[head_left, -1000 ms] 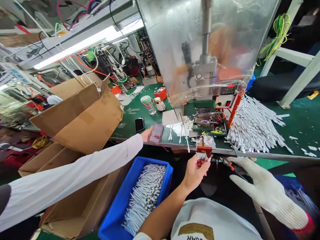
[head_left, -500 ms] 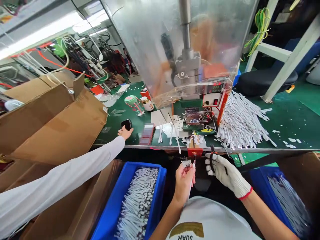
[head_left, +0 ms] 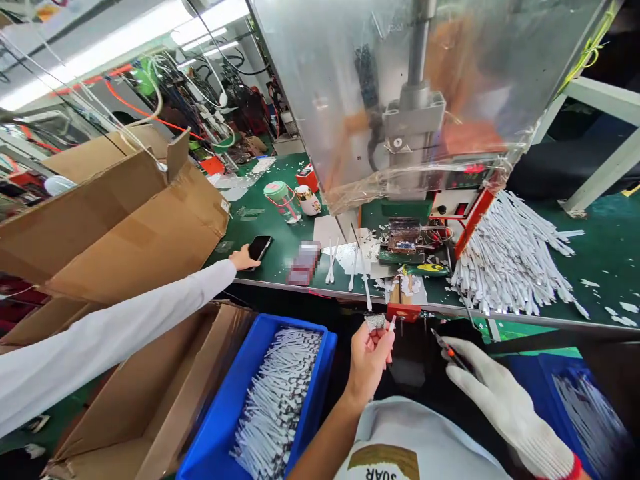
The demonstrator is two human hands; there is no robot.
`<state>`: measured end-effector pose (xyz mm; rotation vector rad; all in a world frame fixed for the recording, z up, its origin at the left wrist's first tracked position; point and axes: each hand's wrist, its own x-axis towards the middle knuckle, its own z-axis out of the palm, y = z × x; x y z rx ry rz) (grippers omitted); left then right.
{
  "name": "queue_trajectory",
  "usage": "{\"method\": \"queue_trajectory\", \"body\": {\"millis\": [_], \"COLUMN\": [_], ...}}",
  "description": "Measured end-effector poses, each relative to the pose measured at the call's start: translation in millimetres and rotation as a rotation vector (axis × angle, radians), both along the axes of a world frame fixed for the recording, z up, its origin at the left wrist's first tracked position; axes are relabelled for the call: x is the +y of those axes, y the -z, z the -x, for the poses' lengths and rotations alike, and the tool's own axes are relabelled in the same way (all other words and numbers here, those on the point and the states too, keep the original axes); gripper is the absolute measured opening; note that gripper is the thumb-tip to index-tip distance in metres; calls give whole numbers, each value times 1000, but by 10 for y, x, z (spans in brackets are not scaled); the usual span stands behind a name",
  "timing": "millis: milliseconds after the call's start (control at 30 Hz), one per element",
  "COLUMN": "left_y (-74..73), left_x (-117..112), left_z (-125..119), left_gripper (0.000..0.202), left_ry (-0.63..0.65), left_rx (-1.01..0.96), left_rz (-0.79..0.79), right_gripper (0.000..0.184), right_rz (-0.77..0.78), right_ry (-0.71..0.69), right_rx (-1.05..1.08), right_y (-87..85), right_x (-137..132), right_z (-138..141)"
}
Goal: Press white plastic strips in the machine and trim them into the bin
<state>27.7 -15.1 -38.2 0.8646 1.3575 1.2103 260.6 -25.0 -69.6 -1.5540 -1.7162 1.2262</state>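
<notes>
My left hand (head_left: 369, 360) is bare and pinches a small foil-covered piece (head_left: 375, 323) together with a thin white plastic stick (head_left: 392, 324). My right hand (head_left: 503, 400) wears a white knit glove with a red cuff. It holds small snips with orange-trimmed handles (head_left: 449, 350), a short way to the right of my left hand. Both hands are over the dark gap in front of the green bench (head_left: 280, 233). A red block (head_left: 403, 312) sits on the bench edge just above them.
A co-worker's white sleeve (head_left: 125, 337) reaches across from the left, the hand (head_left: 243, 257) beside a black phone (head_left: 259, 247). A blue bin (head_left: 260, 400) of white sticks stands below. A press behind a clear cover (head_left: 400, 100) rises beyond a heap of white strips (head_left: 510, 257).
My gloved right hand has moved away from my left hand, down and to the right. The co-worker's hand has moved left along the bench to the phone.
</notes>
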Motion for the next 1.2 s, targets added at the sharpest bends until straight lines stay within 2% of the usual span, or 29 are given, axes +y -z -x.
{"method": "queue_trajectory", "body": {"millis": [100, 167, 267, 367, 600, 833, 900, 967, 1033, 1100, 1200], "left_y": [-54, -88, -124, -127, -80, -74, -43, 1, 40, 59, 47], "left_x": [25, 22, -6, -40, -51, -63, -82, -45, 112, 423, 1093], "left_z": [-8, -10, -6, 7, 69, 99, 143, 247, 418, 636, 951], "left_gripper": [27, 27, 27, 26, 23, 23, 25, 26, 29, 31, 31], "left_ry": [0, -4, -17, -39, -43, 11, 40, 45, 8, -58, -139], "left_rx": [37, 57, 77, 117, 180, 141, 104, 62, 76, 180, 371], "left_rz": [-37, -51, -49, -48, -61, -16, 8, 31, 51, 56, 21], "right_gripper": [47, 48, 47, 47, 41, 32, 33, 35, 40, 44, 48], "right_rz": [-429, -634, -795, -855, -852, -835, -788, -712, -605, -495, -384], "right_ry": [-112, -172, -253, -306, -351, -383, -321, -163, 36, 179, 215], "right_rx": [-342, -475, -603, -660, -728, -765, -706, -613, -535, -504, -492], "right_y": [-445, -625, -753, -800, -823, -655, -618, -610, -620, -621, -562], "right_x": [270, 415, 534, 565, 547, 514, 520, 530, 531, 514, 446], "right_z": [98, 194, 311, 373, 437, 444, 429, 380, 296, 203, 117]}}
